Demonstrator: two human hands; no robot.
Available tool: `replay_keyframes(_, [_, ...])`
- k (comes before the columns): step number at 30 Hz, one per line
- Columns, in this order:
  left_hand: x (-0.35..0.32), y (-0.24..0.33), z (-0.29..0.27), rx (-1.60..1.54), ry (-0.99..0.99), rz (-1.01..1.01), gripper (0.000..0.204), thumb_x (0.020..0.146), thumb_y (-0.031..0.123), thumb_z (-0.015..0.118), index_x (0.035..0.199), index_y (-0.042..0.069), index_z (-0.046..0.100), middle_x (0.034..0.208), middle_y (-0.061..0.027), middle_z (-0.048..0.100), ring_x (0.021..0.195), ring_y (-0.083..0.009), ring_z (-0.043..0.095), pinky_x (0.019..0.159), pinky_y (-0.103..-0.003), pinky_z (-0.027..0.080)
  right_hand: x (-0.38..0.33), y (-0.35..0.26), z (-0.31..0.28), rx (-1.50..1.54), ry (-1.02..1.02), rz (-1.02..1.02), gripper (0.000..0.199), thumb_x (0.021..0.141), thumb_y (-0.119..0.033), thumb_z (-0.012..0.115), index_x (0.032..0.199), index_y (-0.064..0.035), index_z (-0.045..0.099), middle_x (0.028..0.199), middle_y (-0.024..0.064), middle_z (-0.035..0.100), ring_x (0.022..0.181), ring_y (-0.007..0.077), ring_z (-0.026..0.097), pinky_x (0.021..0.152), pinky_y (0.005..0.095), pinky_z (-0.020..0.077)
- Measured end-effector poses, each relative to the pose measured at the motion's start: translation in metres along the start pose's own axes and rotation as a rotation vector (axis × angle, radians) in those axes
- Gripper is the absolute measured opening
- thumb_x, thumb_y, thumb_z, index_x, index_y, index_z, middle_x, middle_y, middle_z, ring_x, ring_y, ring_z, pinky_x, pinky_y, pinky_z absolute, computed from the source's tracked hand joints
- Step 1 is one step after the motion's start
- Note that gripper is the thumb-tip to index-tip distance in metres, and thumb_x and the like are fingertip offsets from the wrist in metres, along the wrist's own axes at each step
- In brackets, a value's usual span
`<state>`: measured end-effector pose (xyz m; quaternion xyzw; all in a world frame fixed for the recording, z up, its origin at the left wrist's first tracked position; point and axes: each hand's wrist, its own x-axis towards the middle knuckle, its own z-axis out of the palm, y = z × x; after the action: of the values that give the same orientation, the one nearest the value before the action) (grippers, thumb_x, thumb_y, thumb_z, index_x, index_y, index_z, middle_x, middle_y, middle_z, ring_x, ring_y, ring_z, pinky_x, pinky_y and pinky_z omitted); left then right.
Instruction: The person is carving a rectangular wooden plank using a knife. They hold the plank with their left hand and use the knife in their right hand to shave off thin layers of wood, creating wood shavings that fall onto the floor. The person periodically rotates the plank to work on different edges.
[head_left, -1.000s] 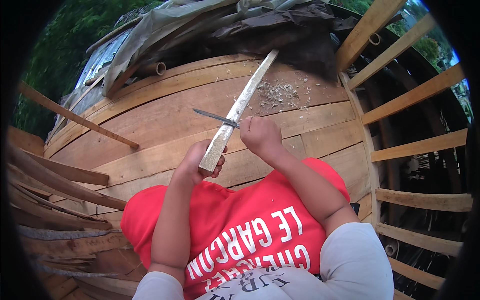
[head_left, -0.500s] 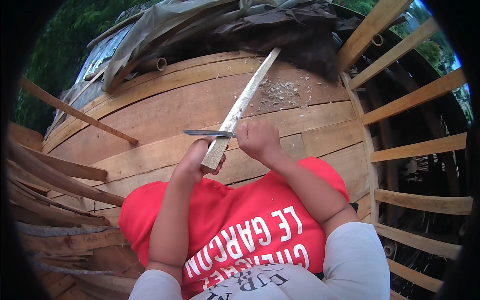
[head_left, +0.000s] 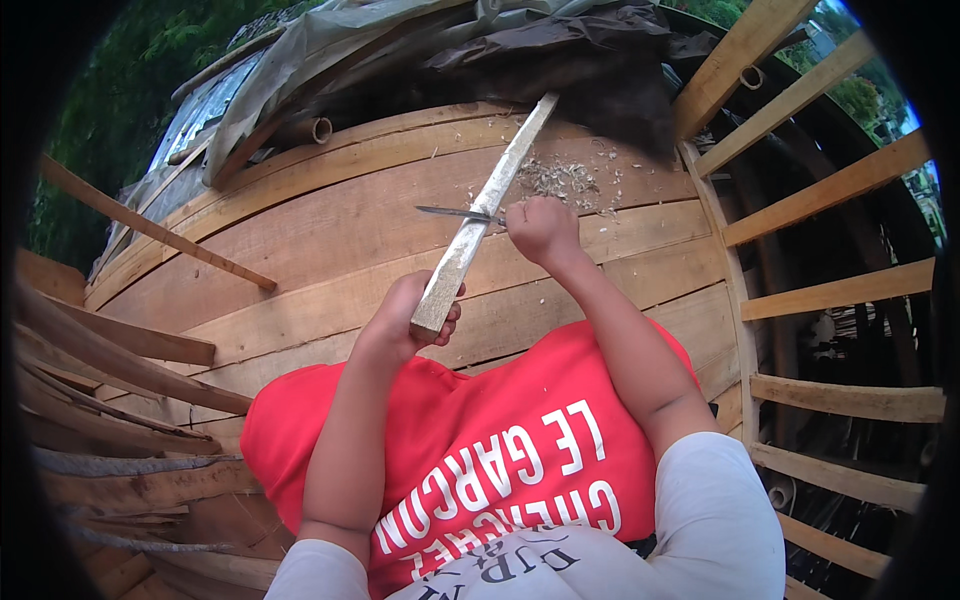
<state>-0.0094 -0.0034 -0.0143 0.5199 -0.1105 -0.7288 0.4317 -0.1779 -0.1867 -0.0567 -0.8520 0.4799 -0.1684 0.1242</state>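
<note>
A long squared wooden stick (head_left: pixel 500 178), pale on its upper face, slants away from me with its far end near the dark sheet. My left hand (head_left: pixel 403 312) is wrapped round its near end from the left, with fingertips showing on the right side. My right hand (head_left: pixel 544 231) is closed in a fist on a knife's handle, which the fingers mostly hide. The knife (head_left: pixel 455 212) lies crosswise over the stick near its middle, its blade pointing left and touching the upper face.
Wood shavings (head_left: pixel 562 182) lie scattered on the plank floor (head_left: pixel 330 220) right of the stick's far half. A slatted wooden railing (head_left: pixel 840 290) runs along the right. Crumpled dark sheeting (head_left: pixel 600 70) covers the far edge. Several poles and branches (head_left: pixel 130 370) stand at the left.
My right hand and the knife have slid away from me along the stick, from just beside my left hand to nearer its middle. My left hand keeps its hold, shifted very slightly.
</note>
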Motion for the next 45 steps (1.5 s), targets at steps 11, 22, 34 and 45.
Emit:
replay_keyframes(11, [0.000, -0.004, 0.007, -0.072, 0.042, -0.004, 0.030, 0.099, 0.029, 0.040, 0.096, 0.004, 0.056, 0.060, -0.0031, 0.051, 0.042, -0.0131, 0.045, 0.040, -0.027, 0.038, -0.003, -0.002, 0.000, -0.001, -0.043, 0.001, 0.047, 0.090, -0.031, 0.040, 0.069, -0.0009, 0.070, 0.072, 0.0264, 0.065, 0.071, 0.0441, 0.066, 0.073, 0.0538, 0.0538])
replay_keyframes(22, [-0.006, 0.005, 0.008, 0.065, 0.104, 0.043, 0.028, 0.098, 0.026, 0.040, 0.095, 0.005, 0.058, 0.060, -0.0037, 0.054, 0.043, -0.0140, 0.048, 0.040, -0.029, 0.038, 0.000, 0.002, 0.013, 0.020, 0.138, -0.061, 0.045, 0.088, -0.029, 0.044, 0.062, -0.0027, 0.069, 0.060, 0.0228, 0.062, 0.061, 0.0439, 0.065, 0.065, 0.0532, 0.0548])
replay_keyframes(34, [-0.003, 0.007, -0.006, -0.005, 0.046, 0.030, 0.028, 0.098, 0.027, 0.042, 0.095, 0.004, 0.058, 0.061, -0.0039, 0.054, 0.042, -0.0143, 0.048, 0.038, -0.028, 0.037, -0.006, -0.014, 0.008, 0.058, -0.040, 0.188, 0.046, 0.089, -0.031, 0.042, 0.072, -0.0004, 0.071, 0.074, 0.0253, 0.067, 0.073, 0.0439, 0.067, 0.074, 0.0546, 0.0537])
replay_keyframes(45, [-0.012, 0.003, 0.020, 0.072, 0.124, 0.017, 0.028, 0.098, 0.026, 0.040, 0.096, 0.003, 0.057, 0.060, -0.0052, 0.053, 0.041, -0.0150, 0.048, 0.038, -0.029, 0.040, 0.030, 0.048, -0.015, -0.029, -0.083, 0.515, 0.054, 0.093, -0.036, 0.035, 0.096, 0.0016, 0.074, 0.097, 0.0260, 0.071, 0.096, 0.0418, 0.069, 0.086, 0.0516, 0.0528])
